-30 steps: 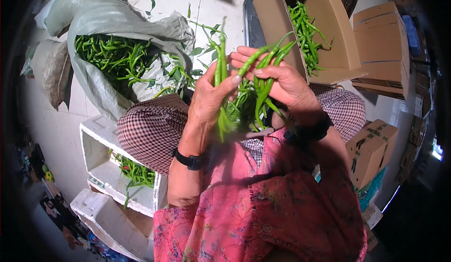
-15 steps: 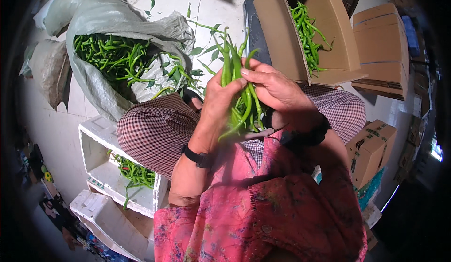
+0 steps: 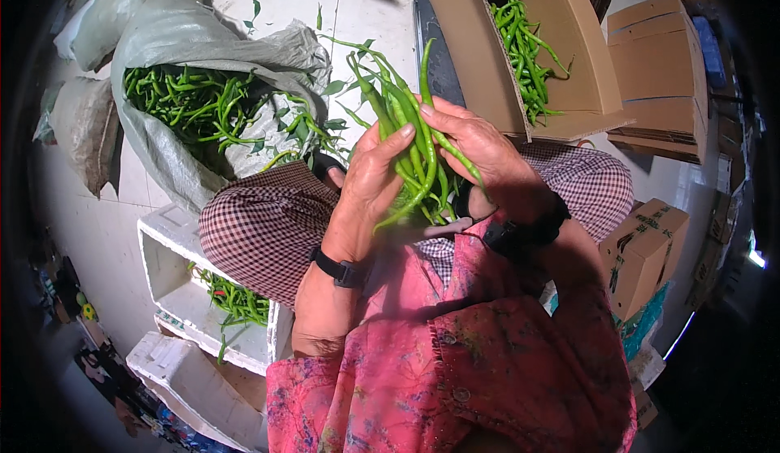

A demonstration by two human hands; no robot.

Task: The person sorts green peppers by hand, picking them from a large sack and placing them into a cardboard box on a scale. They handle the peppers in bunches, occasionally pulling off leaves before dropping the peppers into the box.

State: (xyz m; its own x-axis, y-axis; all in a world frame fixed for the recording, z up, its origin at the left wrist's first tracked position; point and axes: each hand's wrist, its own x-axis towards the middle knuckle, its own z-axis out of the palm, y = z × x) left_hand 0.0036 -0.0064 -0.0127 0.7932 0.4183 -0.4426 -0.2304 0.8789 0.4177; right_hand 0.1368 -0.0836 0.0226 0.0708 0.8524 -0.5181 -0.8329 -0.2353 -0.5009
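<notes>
I hold a bundle of long green chillies (image 3: 410, 132) upright over my lap between both hands. My left hand (image 3: 378, 164) is closed around the bundle's left side, thumb on top. My right hand (image 3: 467, 148) grips the right side, its thumb pressed on the chillies near their upper half. Beyond them to the left an open woven sack (image 3: 166, 156) lies on its side with a heap of chillies (image 3: 187, 104) and loose leaves spilling out. At the upper right an open cardboard box (image 3: 585, 63) holds more chillies (image 3: 520, 55).
A white foam box (image 3: 166, 250) with chillies stands at my left, another foam piece (image 3: 175, 376) below it. More sacks (image 3: 85, 136) lie at upper left. A dark flat board (image 3: 431, 39) is beside the cardboard box. Folded cartons (image 3: 654, 71) and a taped box (image 3: 642, 258) are at right.
My hands have closed in on the chillies, gathering the earlier spread ones into a tighter bundle. My right thumb moved upward, and the chilli tips now fan out above my hands.
</notes>
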